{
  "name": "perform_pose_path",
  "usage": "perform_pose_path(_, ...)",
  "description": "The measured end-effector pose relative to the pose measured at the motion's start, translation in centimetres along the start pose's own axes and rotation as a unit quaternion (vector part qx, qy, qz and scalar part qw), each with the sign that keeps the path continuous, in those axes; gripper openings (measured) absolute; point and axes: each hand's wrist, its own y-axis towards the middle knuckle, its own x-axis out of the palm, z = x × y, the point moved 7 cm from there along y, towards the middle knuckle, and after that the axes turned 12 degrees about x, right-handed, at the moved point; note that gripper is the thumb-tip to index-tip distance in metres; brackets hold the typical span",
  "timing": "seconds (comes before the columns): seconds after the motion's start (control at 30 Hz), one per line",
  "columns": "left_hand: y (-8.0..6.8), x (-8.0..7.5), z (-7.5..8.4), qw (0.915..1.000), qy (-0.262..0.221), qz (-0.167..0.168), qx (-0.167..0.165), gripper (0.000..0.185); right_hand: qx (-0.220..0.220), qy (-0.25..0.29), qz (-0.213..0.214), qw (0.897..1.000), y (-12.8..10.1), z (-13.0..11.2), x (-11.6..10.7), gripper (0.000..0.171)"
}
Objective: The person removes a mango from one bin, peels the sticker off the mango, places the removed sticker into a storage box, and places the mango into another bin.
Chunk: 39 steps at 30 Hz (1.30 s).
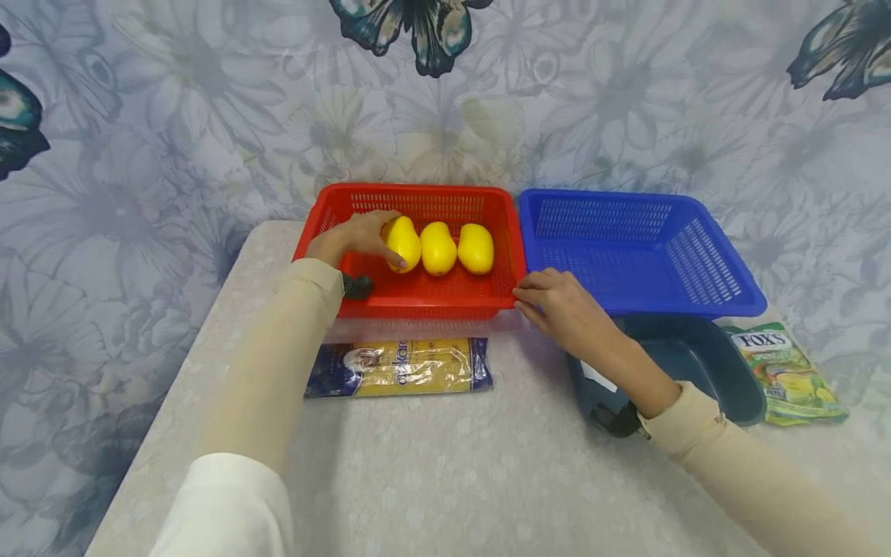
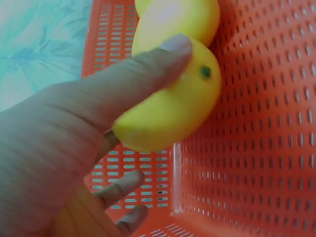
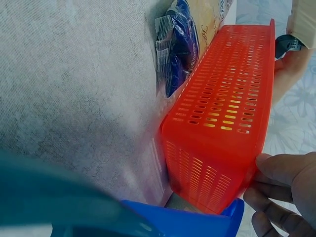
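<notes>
Three yellow mangoes stand in a row inside the red basket. My left hand reaches over the basket's left side and holds the leftmost mango, its thumb laid across the fruit in the left wrist view. The middle mango and the right mango sit close beside it. At the basket's front right corner, my right hand pinches the rim between thumb and fingers. Part of the held mango is hidden by the left hand.
A blue basket adjoins the red one on the right. In front of it is a dark teal tub, partly under my right forearm. A green Fox's packet lies at far right. A yellow and blue pasta packet lies before the red basket.
</notes>
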Motion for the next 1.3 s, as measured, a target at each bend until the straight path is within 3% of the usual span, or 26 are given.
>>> perform_pose_path(0.2, -0.3, 1.0, -0.9, 0.9987, 0.005, -0.036, -0.037, 0.106, 0.004, -0.005, 0.001, 1.000, -0.3, -0.1, 0.1, 0.018)
perform_pose_path(0.43, -0.3, 1.5, -1.1, 0.9960, 0.020, -0.076, -0.043, 0.105, -0.006, 0.000, 0.003, 1.000, -0.2, -0.3, 0.1, 0.017)
perform_pose_path(0.7, 0.1, 1.1, -1.2, 0.9975, 0.046, -0.054, -0.009, 0.108, -0.011, 0.010, 0.004, 1.000, -0.2, -0.6, 0.2, 0.018)
perform_pose_path(0.93, 0.2, 0.8, -2.2, 0.9975, 0.024, -0.040, -0.054, 0.118, -0.007, -0.008, -0.010, 1.000, 0.1, -0.5, 0.3, 0.021)
perform_pose_path(1.13, 0.3, 0.2, -1.1, 0.9983, 0.045, -0.026, -0.027, 0.112, -0.002, -0.007, -0.010, 1.000, 0.0, -0.1, 0.3, 0.020)
perform_pose_path(1.3, 0.0, 0.0, -0.7, 0.9975, 0.056, -0.006, -0.042, 0.101, 0.000, -0.009, -0.006, 1.000, -0.1, 0.0, 0.2, 0.019)
